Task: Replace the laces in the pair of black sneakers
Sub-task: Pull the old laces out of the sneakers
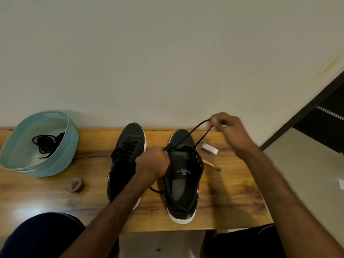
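Two black sneakers with white soles stand side by side on the wooden table (232, 198), toes toward the wall. The left sneaker (128, 149) is laced. The right sneaker (183, 175) has most eyelets bare and its tongue open. A black lace (193, 132) runs from the lowest eyelets up to my right hand (227, 127), which pinches a loop of it above the toe. My left hand (152, 162) grips the lace at the left side of the right sneaker's eyelets. A loose lace end lies between the shoes.
A teal plastic basket (72, 144) at the left holds a tangle of black laces (45, 143). A roll of tape (76, 185) lies in front of it. A small box (210, 148) and a green-tipped stick (212, 164) lie right of the shoes. My knees are under the table's front edge.
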`<state>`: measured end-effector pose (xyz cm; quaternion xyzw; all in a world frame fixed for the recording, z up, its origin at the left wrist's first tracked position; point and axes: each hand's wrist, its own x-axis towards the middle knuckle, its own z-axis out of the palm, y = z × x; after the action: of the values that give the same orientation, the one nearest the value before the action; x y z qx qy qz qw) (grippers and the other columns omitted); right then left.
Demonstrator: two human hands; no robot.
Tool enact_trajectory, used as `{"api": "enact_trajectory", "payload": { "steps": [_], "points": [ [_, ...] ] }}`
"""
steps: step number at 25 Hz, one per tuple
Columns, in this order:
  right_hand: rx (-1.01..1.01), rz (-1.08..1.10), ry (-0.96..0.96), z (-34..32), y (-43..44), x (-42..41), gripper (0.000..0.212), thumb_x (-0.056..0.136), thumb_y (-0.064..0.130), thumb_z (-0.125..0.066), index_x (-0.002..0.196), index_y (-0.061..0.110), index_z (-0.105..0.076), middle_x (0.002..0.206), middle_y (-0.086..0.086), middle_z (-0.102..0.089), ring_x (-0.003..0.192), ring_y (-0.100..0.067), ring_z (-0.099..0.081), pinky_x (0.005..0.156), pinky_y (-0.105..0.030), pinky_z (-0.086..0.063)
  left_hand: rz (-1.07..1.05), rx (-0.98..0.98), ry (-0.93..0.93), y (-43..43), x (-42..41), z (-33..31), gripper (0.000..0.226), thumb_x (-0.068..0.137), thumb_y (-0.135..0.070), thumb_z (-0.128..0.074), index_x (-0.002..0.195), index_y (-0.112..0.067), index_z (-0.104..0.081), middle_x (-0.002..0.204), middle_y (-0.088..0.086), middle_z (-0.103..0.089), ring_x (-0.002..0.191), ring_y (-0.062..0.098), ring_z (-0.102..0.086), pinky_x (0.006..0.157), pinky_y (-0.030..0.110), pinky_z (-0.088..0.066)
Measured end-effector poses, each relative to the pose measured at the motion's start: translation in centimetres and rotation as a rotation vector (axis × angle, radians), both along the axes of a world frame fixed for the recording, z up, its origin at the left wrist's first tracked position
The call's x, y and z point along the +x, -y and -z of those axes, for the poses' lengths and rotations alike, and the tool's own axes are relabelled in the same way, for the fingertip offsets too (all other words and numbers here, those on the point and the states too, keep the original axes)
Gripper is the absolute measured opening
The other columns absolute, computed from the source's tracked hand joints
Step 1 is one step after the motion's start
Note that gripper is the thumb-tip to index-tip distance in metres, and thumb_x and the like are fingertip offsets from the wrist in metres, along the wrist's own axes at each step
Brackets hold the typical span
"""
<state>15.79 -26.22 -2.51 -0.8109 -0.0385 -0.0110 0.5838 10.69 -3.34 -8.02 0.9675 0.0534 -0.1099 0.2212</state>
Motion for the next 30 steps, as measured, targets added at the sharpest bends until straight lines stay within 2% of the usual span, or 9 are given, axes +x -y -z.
{"api": "enact_trajectory", "payload": {
  "steps": [2, 4, 7, 12, 18, 21, 24, 27, 30],
  "points": [
    [-0.072, 0.197, -0.006, 0.4, 2.8, 0.6, 0.024, 0.099, 0.018, -0.057, 0.079, 0.025, -0.068, 0.1, -0.001, -0.067, 0.093, -0.013, -0.059, 0.085, -0.032, -0.042, -0.006, -0.005, -0.018, -0.3, 0.2, 0.2, 0.032, 0.103, -0.033, -0.038, 0.084, -0.019, -0.058, 0.077, 0.001, -0.06, 0.071, 0.017, -0.06, 0.069, 0.033, -0.053],
    [-0.509, 0.169, -0.07, 1.8, 3.4, 0.9, 0.006, 0.094, 0.024, -0.063, 0.097, 0.024, -0.069, 0.122, -0.004, -0.059, 0.113, -0.022, -0.055, 0.093, -0.038, -0.044, 0.0, -0.028, -0.024, -0.2, 0.1, 0.4, 0.033, 0.104, -0.032, -0.038, 0.08, -0.018, -0.056, 0.076, 0.001, -0.058, 0.068, 0.016, -0.057, 0.065, 0.032, -0.05],
    [-0.83, 0.021, 0.066, 3.0, -0.8, 0.5, 0.044, 0.094, 0.024, -0.063, 0.136, 0.019, -0.051, 0.145, -0.004, -0.041, 0.129, -0.028, -0.04, 0.098, -0.045, -0.042, 0.015, -0.038, -0.016, 0.0, 0.2, 0.4, 0.032, 0.104, -0.031, -0.038, 0.083, -0.016, -0.057, 0.078, 0.003, -0.056, 0.069, 0.017, -0.055, 0.067, 0.034, -0.051],
    [-1.057, -0.473, 0.165, 4.0, -9.1, -1.2, 0.038, 0.094, 0.039, -0.061, 0.125, 0.02, -0.053, 0.122, -0.004, -0.06, 0.119, -0.025, -0.049, 0.1, -0.046, -0.035, 0.037, -0.049, -0.027, -0.2, 0.4, 0.3, 0.031, 0.103, -0.032, -0.04, 0.085, -0.015, -0.058, 0.082, 0.006, -0.058, 0.068, 0.018, -0.054, 0.063, 0.034, -0.048],
    [-0.866, -0.105, 0.227, 2.6, -4.0, 0.9, 0.008, 0.09, 0.029, -0.068, 0.093, 0.034, -0.074, 0.086, 0.008, -0.053, 0.098, -0.019, -0.055, 0.096, -0.033, -0.034, -0.012, -0.054, -0.024, -0.8, 0.5, 0.5, 0.029, 0.101, -0.032, -0.042, 0.088, -0.015, -0.061, 0.084, 0.006, -0.061, 0.076, 0.021, -0.062, 0.07, 0.038, -0.055],
    [-0.558, 0.216, 0.181, 1.1, 0.5, 0.9, 0.006, 0.088, 0.026, -0.072, 0.083, 0.028, -0.074, 0.082, 0.01, -0.069, 0.081, -0.013, -0.065, 0.078, -0.031, -0.049, -0.02, -0.038, -0.015, -0.5, 0.5, 0.4, 0.029, 0.102, -0.032, -0.042, 0.089, -0.014, -0.061, 0.08, 0.003, -0.061, 0.073, 0.019, -0.061, 0.063, 0.032, -0.049],
    [-0.608, 0.483, 0.091, 1.0, 2.6, 0.8, 0.008, 0.092, 0.027, -0.068, 0.09, 0.021, -0.072, 0.091, 0.004, -0.073, 0.084, -0.02, -0.067, 0.078, -0.035, -0.05, -0.013, -0.014, -0.016, -0.3, 0.5, 0.4, 0.029, 0.102, -0.032, -0.041, 0.09, -0.014, -0.061, 0.08, 0.003, -0.06, 0.074, 0.019, -0.06, 0.065, 0.032, -0.048],
    [-0.859, 0.333, 0.037, 1.4, 1.1, 0.7, 0.021, 0.093, 0.027, -0.066, 0.112, 0.019, -0.069, 0.12, -0.002, -0.066, 0.114, -0.027, -0.054, 0.089, -0.041, -0.043, -0.008, -0.044, -0.024, -0.2, 0.5, 0.6, 0.03, 0.103, -0.03, -0.041, 0.089, -0.013, -0.061, 0.081, 0.004, -0.059, 0.072, 0.017, -0.058, 0.064, 0.032, -0.049],
    [-0.926, -0.122, 0.259, 2.1, -4.6, -0.1, 0.026, 0.093, 0.028, -0.063, 0.118, 0.024, -0.066, 0.124, 0.002, -0.059, 0.119, -0.023, -0.046, 0.092, -0.041, -0.041, -0.001, -0.042, -0.008, -0.1, 0.4, 0.4, 0.031, 0.103, -0.028, -0.041, 0.08, -0.015, -0.057, 0.079, 0.005, -0.055, 0.067, 0.016, -0.054, 0.06, 0.03, -0.045]
  ]
}}
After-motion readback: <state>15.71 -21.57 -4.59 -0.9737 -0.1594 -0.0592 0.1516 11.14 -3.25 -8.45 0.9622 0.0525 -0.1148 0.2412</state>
